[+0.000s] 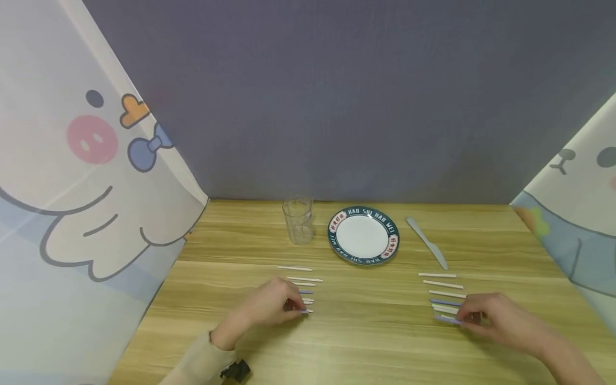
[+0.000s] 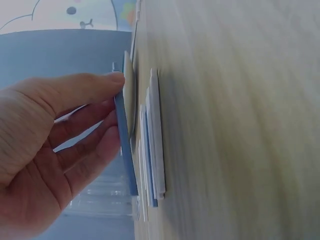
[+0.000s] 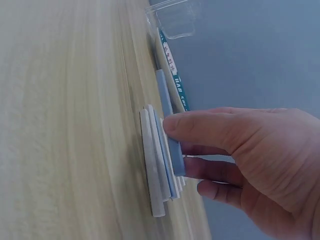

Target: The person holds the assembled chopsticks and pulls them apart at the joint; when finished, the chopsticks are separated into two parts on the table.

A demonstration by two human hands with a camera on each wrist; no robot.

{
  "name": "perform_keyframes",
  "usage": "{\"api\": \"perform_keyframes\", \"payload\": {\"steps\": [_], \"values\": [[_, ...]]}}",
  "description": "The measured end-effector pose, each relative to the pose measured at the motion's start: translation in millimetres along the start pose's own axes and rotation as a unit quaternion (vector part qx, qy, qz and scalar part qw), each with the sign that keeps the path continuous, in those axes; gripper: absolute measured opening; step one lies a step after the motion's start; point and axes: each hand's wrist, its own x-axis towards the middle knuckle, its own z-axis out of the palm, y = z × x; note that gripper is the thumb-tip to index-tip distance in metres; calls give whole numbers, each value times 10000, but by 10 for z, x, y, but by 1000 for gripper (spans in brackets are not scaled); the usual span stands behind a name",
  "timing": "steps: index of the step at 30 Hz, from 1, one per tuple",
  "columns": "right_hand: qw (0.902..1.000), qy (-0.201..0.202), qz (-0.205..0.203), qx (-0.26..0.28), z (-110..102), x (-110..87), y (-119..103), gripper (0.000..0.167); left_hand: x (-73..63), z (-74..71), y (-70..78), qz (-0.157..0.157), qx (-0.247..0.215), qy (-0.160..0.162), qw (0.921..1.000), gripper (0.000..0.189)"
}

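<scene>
My left hand (image 1: 276, 306) pinches a thin blue stick (image 2: 126, 145) between thumb and fingers, raised off the table in the left wrist view. A row of white sticks (image 1: 305, 279), with another blue one (image 1: 306, 292) among them, lies under and beyond this hand. At the right, my right hand (image 1: 498, 321) pinches a second thin blue stick (image 3: 172, 127) between thumb and fingertips. Below it is a similar row of white sticks (image 1: 447, 294) with one blue stick (image 1: 445, 302). The sticks lie roughly parallel, partly hidden by the hands in the head view.
Behind the rows stand a clear cup (image 1: 299, 222) and a round plate (image 1: 363, 235) with a dark green lettered rim. A pale knife (image 1: 427, 243) lies right of the plate. Grey cloth (image 1: 337, 107) rises at the wooden table's (image 1: 366, 342) back edge; cartoon-printed panels flank it.
</scene>
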Motion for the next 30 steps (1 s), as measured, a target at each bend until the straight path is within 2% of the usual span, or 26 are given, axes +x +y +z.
{"api": "perform_keyframes", "payload": {"steps": [5,9,13,20,25,30], "values": [[9998,-118,21,132,25,-23,-8,41,3,54,61,-349,-23,-204,9992,5],[9997,-199,134,105,34,-34,-22,36,6,94,79,-546,15,-230,9982,5],[9991,-310,260,124,42,-49,-32,34,21,125,75,-551,138,-247,9981,5],[9989,-361,209,236,74,-71,-34,31,36,141,68,-542,107,-406,9976,5],[9991,-364,185,115,88,-62,-23,33,35,156,65,-490,160,-410,9978,7],[9989,-356,302,-8,94,-49,-34,33,35,169,57,-573,73,-381,9976,8]]}}
